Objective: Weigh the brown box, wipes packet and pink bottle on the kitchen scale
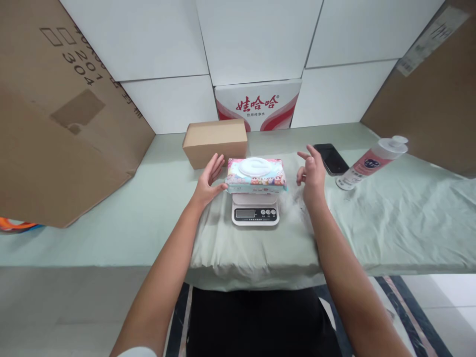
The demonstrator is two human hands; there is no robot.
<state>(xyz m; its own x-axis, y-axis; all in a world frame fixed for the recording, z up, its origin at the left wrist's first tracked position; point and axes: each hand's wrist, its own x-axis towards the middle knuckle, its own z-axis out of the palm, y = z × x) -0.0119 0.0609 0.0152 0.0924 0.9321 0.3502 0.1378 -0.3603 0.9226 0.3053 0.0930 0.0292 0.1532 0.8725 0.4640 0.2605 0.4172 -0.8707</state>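
Head view, centre frame: a pack of wet wipes [256, 175] lies flat on a small kitchen scale [255, 213] on a green-covered table [111, 218]. Left hand [208, 181] is spread, thumb just touching the pack's left end; right hand [311, 174] hovers with fingers loosely apart, just clear of its right end. Judged a weighing step; reading the display calls for both hands off. Behind, a cardboard box [215, 141]; right, a phone [330, 158] and bottle [372, 161].

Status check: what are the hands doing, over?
Left hand open, thumb touching wet wipes pack. Right hand open, clear of it. Pack sits on kitchen scale.
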